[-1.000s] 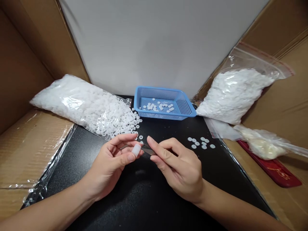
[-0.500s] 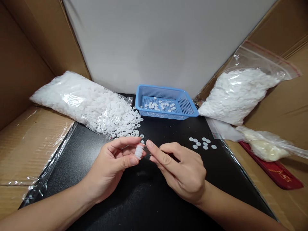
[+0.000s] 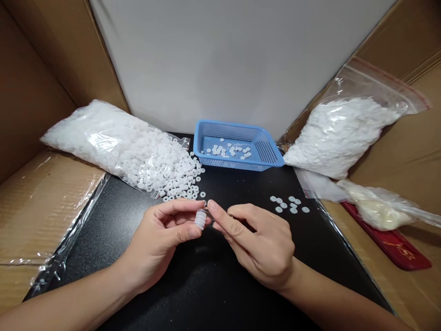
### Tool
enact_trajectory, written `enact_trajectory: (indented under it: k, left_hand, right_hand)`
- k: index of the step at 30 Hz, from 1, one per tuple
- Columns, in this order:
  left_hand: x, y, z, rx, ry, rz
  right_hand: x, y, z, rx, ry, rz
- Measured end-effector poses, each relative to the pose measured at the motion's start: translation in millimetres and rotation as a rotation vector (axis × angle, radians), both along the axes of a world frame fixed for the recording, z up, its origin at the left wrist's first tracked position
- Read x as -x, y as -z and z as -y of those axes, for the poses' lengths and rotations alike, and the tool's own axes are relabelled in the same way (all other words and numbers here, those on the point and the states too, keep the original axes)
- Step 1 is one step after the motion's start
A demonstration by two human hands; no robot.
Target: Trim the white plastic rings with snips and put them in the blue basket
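Observation:
A short stack of white plastic rings (image 3: 200,219) sits between the thumb and fingers of my left hand (image 3: 168,230), held above the black tabletop. Close to its right side is my right hand (image 3: 260,243), closed with thumb and forefinger pressed together. From that pinch a thin tool (image 3: 208,212) points toward the top of the stack; most of it is hidden by the fingers, so its kind is unclear. Just beyond my left fingertips, loose white rings (image 3: 179,186) spill out of a clear plastic bag (image 3: 103,133).
A blue perforated basket (image 3: 237,165) stands against the grey wall, with white pieces inside. Several translucent discs (image 3: 283,205) lie on the right of the black tabletop (image 3: 220,294). Farther right are a full zip bag (image 3: 341,133), a knotted bag (image 3: 382,211) and a red case (image 3: 396,248). Cardboard walls flank both sides.
My left hand and the stack have shifted slightly right, toward my right hand. The right hand stays almost in place, its grip unchanged.

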State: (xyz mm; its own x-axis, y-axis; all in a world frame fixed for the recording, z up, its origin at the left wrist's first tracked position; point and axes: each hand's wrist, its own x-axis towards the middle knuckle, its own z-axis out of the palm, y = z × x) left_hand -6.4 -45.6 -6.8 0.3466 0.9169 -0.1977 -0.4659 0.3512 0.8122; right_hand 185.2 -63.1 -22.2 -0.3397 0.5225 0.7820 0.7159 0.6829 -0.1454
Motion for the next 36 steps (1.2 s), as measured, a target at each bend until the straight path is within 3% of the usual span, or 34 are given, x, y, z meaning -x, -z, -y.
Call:
enact_trajectory:
  k: [36]
  left_hand:
    - [3.3,-1.0,-6.6,-0.119,0.005,-0.133]
  right_hand:
    - [-7.5,-9.4,0.0,-0.041,0.032,0.149]
